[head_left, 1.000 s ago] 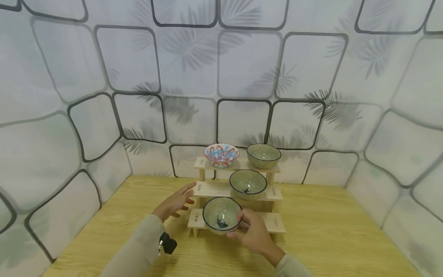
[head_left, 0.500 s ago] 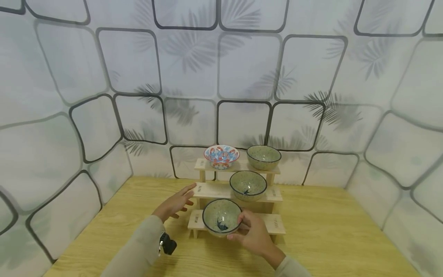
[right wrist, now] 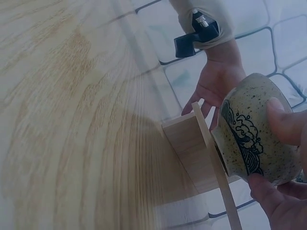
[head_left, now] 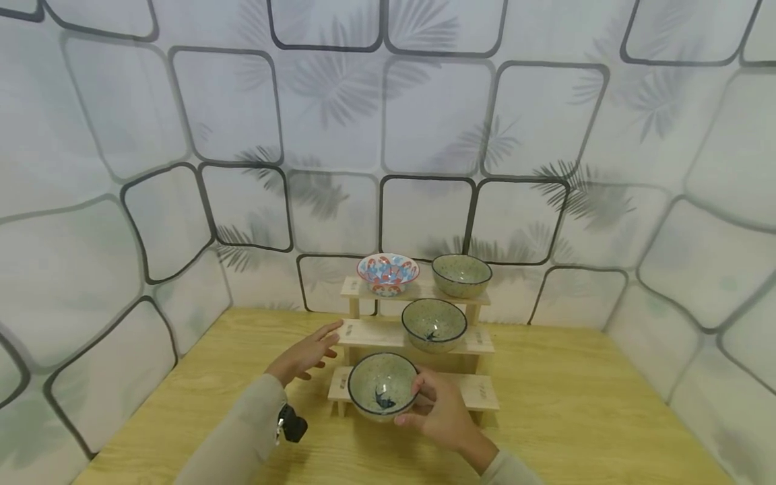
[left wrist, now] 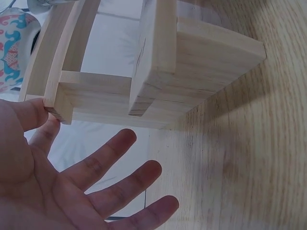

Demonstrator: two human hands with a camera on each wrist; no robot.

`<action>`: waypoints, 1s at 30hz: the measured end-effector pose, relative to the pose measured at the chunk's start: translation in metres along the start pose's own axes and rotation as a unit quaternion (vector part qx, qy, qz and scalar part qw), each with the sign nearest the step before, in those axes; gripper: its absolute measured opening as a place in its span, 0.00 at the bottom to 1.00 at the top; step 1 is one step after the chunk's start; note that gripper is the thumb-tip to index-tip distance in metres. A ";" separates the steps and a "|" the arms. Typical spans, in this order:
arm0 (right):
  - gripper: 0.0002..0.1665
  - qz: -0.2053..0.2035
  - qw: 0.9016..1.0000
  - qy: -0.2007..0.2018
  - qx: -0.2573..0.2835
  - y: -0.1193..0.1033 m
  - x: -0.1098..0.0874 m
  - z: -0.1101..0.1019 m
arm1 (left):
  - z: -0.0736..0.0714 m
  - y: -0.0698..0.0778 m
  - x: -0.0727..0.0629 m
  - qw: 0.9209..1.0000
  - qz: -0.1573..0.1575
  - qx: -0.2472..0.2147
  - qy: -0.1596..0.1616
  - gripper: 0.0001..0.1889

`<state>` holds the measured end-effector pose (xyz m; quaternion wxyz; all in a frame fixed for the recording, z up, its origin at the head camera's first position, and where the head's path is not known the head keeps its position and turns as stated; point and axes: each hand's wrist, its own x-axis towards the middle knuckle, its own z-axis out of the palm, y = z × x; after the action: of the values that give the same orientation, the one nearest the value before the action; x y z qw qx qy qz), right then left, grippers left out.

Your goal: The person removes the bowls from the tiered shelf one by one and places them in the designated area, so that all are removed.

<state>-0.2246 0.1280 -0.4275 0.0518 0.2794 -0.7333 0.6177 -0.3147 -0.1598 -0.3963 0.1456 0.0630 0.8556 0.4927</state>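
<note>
A speckled green bowl (head_left: 382, 385) with a dark rim and a blue motif inside is over the lowest step of a wooden tiered rack (head_left: 479, 391). My right hand (head_left: 445, 411) grips its right side, thumb low in front and fingers behind. In the right wrist view, a dark wave pattern shows on the outside of the bowl (right wrist: 254, 129), its foot close to the plank. My left hand (head_left: 306, 353) is at the left end of the middle step. There, thumb and index finger pinch the plank's corner (left wrist: 60, 108), the other fingers spread.
A second speckled green bowl (head_left: 434, 325) sits on the middle step, close behind the held one. On the top step stand a red-and-blue patterned bowl (head_left: 388, 273) and another green bowl (head_left: 462, 275). A patterned curtain (head_left: 424, 114) surrounds the wooden table (head_left: 564, 404).
My right hand has shifted the bowl slightly left and toward the rack's front edge. The left hand stays at the middle step's end, and the other bowls stay put.
</note>
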 end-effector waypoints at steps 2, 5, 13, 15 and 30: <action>0.27 -0.001 1.000 -0.002 -0.003 -0.002 0.001 0.001 | -0.001 0.000 0.000 1.000 0.001 0.002 0.001 0.30; 0.27 -0.001 1.000 -0.003 -0.004 -0.006 0.000 0.001 | -0.002 0.002 0.000 1.000 0.002 0.001 0.000 0.30; 0.26 0.007 1.000 -0.006 0.018 -0.005 -0.001 0.002 | -0.001 0.003 0.001 1.000 0.003 -0.001 -0.005 0.29; 0.26 0.007 1.000 -0.008 0.019 -0.005 -0.002 0.004 | 0.000 0.003 0.001 1.000 0.003 0.000 -0.004 0.29; 0.26 0.007 0.997 -0.054 0.056 -0.004 -0.008 0.014 | -0.001 0.001 -0.004 1.000 -0.006 0.009 -0.004 0.30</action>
<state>-0.2128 0.1172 -0.4308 -0.0074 0.3096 -0.7012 0.6422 -0.3117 -0.1612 -0.3937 0.1512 0.0616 0.8598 0.4838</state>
